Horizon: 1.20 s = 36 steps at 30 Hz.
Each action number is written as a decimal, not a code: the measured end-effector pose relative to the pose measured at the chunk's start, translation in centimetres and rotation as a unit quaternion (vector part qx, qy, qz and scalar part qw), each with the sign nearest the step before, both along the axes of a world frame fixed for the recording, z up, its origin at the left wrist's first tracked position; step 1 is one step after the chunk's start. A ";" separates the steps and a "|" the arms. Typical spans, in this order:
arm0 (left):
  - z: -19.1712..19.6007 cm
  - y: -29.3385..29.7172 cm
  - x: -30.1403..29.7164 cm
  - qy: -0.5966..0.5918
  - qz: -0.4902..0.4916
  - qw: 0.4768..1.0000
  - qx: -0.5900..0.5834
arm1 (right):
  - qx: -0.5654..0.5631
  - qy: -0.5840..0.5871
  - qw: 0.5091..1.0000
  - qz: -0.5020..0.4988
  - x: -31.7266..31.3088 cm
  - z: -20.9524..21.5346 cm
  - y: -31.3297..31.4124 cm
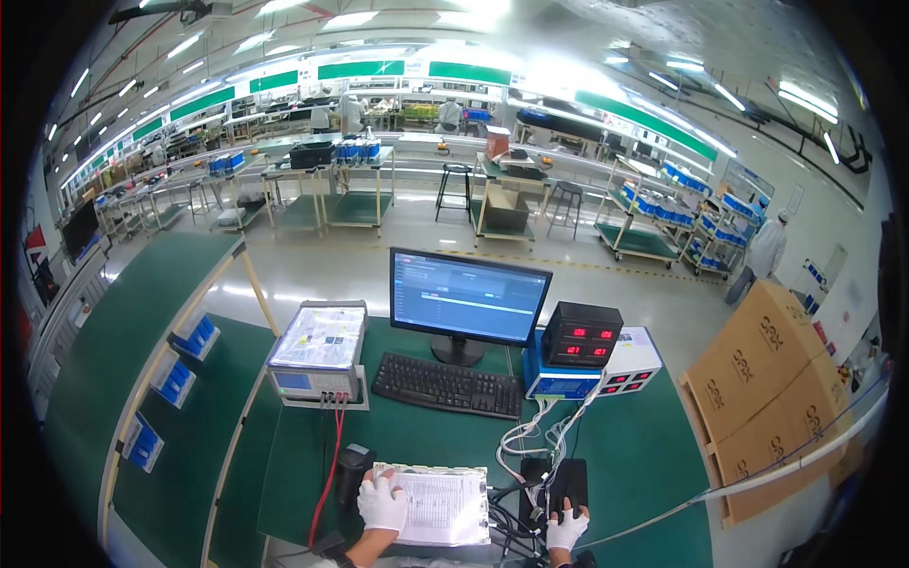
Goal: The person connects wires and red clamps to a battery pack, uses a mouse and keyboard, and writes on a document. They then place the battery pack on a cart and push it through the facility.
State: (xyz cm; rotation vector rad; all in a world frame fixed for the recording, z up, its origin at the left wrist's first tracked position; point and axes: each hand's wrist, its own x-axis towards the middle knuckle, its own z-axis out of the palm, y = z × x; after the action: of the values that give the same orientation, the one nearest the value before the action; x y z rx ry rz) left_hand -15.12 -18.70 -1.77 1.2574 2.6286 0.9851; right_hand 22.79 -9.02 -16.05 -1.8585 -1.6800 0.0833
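1. The green workbench (644, 454) fills the lower half of the frame, with a raised green shelf along the left side.
2. Flattened brown cardboard boxes (767, 379) lean at the right edge of the bench.
3. A black monitor (469, 298) stands at the centre, screen lit, with a black keyboard (447, 386) just in front of it.
4. A grey test instrument (317, 352) sits left of the keyboard; red and black leads run from its front down toward the lower edge.
5. A black meter with red digits (580, 334) rests on a blue and white box (568, 379) right of the monitor, white cables trailing down from it.
6. A flat silver-white panel with a printed label sheet (443, 504) lies at the lower centre of the frame.
7. A black pad (557, 483) lies just right of the panel.
8. A black handheld scanner (353, 469) stands just left of the panel.
9. The left hand (383, 502), in a white glove, lies flat and unclenched on the panel's left edge, grasping nothing.
10. The right hand (566, 530), also gloved, rests on the black pad's lower end, fingers loosely spread, pressing rather than gripping.
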 end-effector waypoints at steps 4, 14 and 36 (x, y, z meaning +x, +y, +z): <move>-0.4 -0.1 0.0 -0.002 0.005 1.000 -0.006 | -0.011 -0.004 1.000 -0.009 -0.5 0.7 0.2; 2.0 0.1 -1.2 -0.002 -0.009 0.996 -0.083 | -0.022 -0.003 1.000 -0.009 -0.9 1.4 0.2; -3.2 39.8 -6.1 -0.107 -0.090 0.947 -0.289 | -0.082 -0.037 0.996 -0.013 -0.8 2.8 1.0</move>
State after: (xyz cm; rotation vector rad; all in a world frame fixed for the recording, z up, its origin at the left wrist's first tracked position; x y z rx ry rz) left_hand -21.18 21.12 -5.01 1.1334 2.3209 0.2601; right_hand 21.97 -8.06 -13.30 -2.0276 -1.7436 0.1472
